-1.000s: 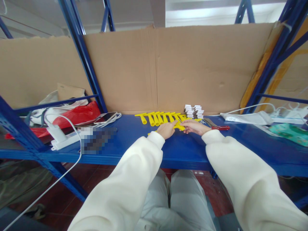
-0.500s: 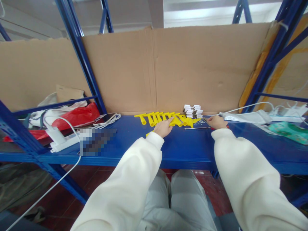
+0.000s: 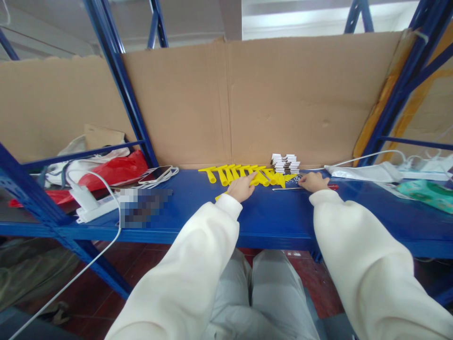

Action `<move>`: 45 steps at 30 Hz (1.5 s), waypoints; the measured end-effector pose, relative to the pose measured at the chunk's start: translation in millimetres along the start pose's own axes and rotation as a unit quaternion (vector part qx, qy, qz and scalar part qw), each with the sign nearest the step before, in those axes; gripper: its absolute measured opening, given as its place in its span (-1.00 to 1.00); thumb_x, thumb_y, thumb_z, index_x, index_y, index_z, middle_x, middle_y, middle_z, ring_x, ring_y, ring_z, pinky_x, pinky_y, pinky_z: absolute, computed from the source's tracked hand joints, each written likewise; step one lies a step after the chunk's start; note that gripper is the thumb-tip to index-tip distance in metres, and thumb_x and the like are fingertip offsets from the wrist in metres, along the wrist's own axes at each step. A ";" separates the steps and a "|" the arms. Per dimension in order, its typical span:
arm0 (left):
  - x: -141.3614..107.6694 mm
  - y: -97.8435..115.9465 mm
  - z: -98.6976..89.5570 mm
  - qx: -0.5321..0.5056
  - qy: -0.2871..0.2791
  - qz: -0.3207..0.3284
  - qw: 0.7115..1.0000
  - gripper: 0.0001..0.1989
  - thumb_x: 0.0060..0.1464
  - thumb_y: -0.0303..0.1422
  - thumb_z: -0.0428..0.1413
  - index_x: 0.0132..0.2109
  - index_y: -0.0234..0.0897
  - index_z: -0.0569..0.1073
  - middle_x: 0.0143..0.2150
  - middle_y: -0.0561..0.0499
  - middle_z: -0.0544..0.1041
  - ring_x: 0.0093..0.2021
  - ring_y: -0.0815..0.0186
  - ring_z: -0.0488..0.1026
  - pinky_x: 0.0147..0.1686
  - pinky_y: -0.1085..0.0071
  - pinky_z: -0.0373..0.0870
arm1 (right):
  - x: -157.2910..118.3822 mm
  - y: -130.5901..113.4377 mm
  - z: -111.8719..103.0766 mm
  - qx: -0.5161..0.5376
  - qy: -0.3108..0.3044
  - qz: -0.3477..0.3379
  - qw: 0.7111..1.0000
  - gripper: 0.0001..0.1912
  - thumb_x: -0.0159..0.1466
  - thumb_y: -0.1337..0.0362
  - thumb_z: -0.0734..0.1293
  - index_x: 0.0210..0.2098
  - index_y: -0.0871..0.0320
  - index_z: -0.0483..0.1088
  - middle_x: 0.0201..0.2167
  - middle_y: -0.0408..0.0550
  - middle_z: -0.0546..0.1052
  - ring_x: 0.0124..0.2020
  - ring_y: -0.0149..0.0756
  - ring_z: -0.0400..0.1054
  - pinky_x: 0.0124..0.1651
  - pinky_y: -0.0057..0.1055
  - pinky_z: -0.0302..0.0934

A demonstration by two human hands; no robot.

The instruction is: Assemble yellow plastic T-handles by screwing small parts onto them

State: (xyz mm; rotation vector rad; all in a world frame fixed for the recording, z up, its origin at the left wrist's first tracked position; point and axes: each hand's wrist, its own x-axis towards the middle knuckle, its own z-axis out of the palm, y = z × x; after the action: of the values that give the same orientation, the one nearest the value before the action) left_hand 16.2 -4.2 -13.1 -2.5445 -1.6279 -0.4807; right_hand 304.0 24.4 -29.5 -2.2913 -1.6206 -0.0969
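Several yellow T-shaped parts (image 3: 222,175) lie in a row along the back of the blue shelf. My left hand (image 3: 241,188) is closed around something at the front of the row, mostly hidden by the hand; a yellow end shows beside the wrist. My right hand (image 3: 313,182) has its fingers bent down beside small metal pieces (image 3: 293,180); what they pinch, if anything, is too small to make out. A screwdriver (image 3: 283,189) with a red handle lies partly under my right hand. Behind stand stacked white pieces (image 3: 285,164).
On the left are a red bag (image 3: 115,171), a phone (image 3: 155,174), cables and a white power strip (image 3: 97,208). At the right lie a white packet (image 3: 366,172) and a green pack (image 3: 426,192). Cardboard (image 3: 283,99) closes the back between blue posts.
My right hand has shifted slightly left and down, uncovering more of the red screwdriver handle. My left hand has kept its place. The whole view has moved slightly.
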 end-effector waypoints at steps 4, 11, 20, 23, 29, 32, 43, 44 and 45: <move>0.5 -0.3 1.0 -0.009 -0.002 0.002 1.000 -0.37 0.32 -0.38 0.01 0.49 -0.10 0.22 0.23 -0.11 0.59 0.18 0.07 0.54 0.19 0.16 0.45 | -1.8 -3.2 -1.1 -0.016 0.004 -0.017 1.000 -0.74 0.26 0.26 0.34 -0.16 0.01 0.68 -0.02 0.10 0.60 0.17 0.14 0.31 0.19 0.15 0.15; -0.2 0.3 0.8 -0.020 -0.006 0.000 1.000 -0.38 0.32 -0.38 0.01 0.49 -0.13 0.24 0.20 -0.14 0.60 0.19 0.07 0.54 0.19 0.19 0.44 | -0.6 -8.8 2.4 -0.033 -0.001 -0.044 0.998 -0.71 0.31 0.27 0.32 -0.10 0.05 0.67 0.03 0.17 0.58 0.18 0.12 0.31 0.19 0.15 0.15; -0.4 0.6 0.8 -0.037 -0.007 0.000 0.999 -0.37 0.31 -0.40 0.01 0.49 -0.16 0.24 0.21 -0.17 0.59 0.20 0.01 0.53 0.21 0.14 0.44 | 3.3 -7.4 6.0 -0.041 0.001 -0.057 0.998 -0.75 0.30 0.29 0.30 -0.21 0.09 0.66 -0.02 0.18 0.59 0.16 0.12 0.32 0.16 0.14 0.16; 0.0 0.3 1.5 -0.039 -0.003 0.001 0.999 -0.37 0.31 -0.39 0.02 0.49 -0.14 0.25 0.21 -0.16 0.59 0.19 0.01 0.53 0.20 0.13 0.44 | 2.7 -9.8 5.0 -0.051 0.001 -0.056 0.997 -0.74 0.29 0.31 0.29 -0.23 0.12 0.65 -0.03 0.20 0.59 0.16 0.13 0.32 0.15 0.12 0.16; 1.1 1.0 3.0 -0.054 0.009 0.000 0.998 -0.37 0.30 -0.38 0.04 0.48 -0.12 0.26 0.20 -0.15 0.60 0.18 0.02 0.54 0.20 0.14 0.44 | -1.2 -18.3 2.3 -0.064 -0.011 -0.046 0.997 -0.72 0.31 0.34 0.25 -0.18 0.19 0.62 0.00 0.25 0.58 0.18 0.11 0.34 0.18 0.07 0.13; 4.5 5.5 4.5 -0.095 0.027 0.006 0.995 -0.39 0.29 -0.38 0.07 0.46 -0.12 0.31 0.21 -0.14 0.59 0.20 0.04 0.53 0.23 0.16 0.41 | -2.1 -22.2 1.9 -0.076 -0.014 -0.044 0.996 -0.70 0.31 0.36 0.24 -0.11 0.19 0.61 0.02 0.25 0.58 0.20 0.09 0.33 0.19 0.04 0.13; 26.9 23.9 -5.6 -0.463 0.045 -0.088 0.881 -0.79 0.15 -0.58 0.02 -0.21 -0.33 0.53 -0.51 0.09 0.50 -0.53 0.38 0.44 -0.46 0.49 0.41 | 1.9 -23.5 8.9 -0.099 -0.030 -0.066 0.993 -0.55 0.30 0.43 0.20 0.10 0.20 0.53 0.12 0.31 0.55 0.23 0.09 0.34 0.19 0.09 0.21; 25.3 24.2 -8.1 -0.503 0.028 -0.106 0.857 -0.81 0.15 -0.60 0.00 -0.30 -0.30 0.46 -0.60 0.16 0.36 -0.63 0.45 0.30 -0.57 0.54 0.28 | 2.6 -23.1 10.1 -0.095 -0.029 -0.066 0.993 -0.55 0.28 0.43 0.21 0.09 0.20 0.54 0.11 0.32 0.55 0.23 0.11 0.35 0.18 0.10 0.21; 23.5 24.1 -10.2 -0.539 0.012 -0.117 0.834 -0.78 0.15 -0.63 -0.02 -0.37 -0.27 0.37 -0.63 0.21 0.27 -0.68 0.49 0.20 -0.63 0.57 0.17 | 3.2 -22.6 11.3 -0.092 -0.028 -0.064 0.993 -0.56 0.27 0.43 0.21 0.07 0.21 0.55 0.10 0.33 0.54 0.22 0.12 0.35 0.17 0.11 0.22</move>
State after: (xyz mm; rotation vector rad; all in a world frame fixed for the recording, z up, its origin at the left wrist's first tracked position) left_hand 44.7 3.4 6.1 -2.8931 -2.0258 -1.9228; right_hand 282.6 37.6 -34.2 -2.3393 -1.8580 -0.2234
